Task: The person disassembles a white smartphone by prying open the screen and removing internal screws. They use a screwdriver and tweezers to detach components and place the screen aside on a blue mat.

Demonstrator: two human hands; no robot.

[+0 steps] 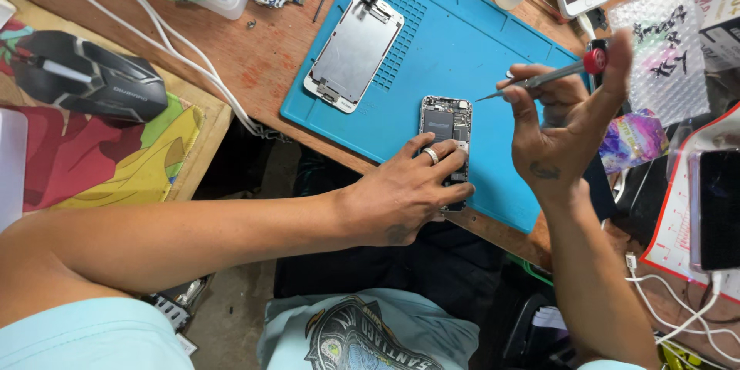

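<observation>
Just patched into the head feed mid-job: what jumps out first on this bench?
The bright blue work mat at centre grabs the eye, with an opened phone body on it, pinned by the left hand. Just to its right, the right hand holds a red-capped screwdriver raised above the mat, tip pointing toward the phone. The detached screen panel lies upper left on the mat; a black mouse sits far left.
</observation>
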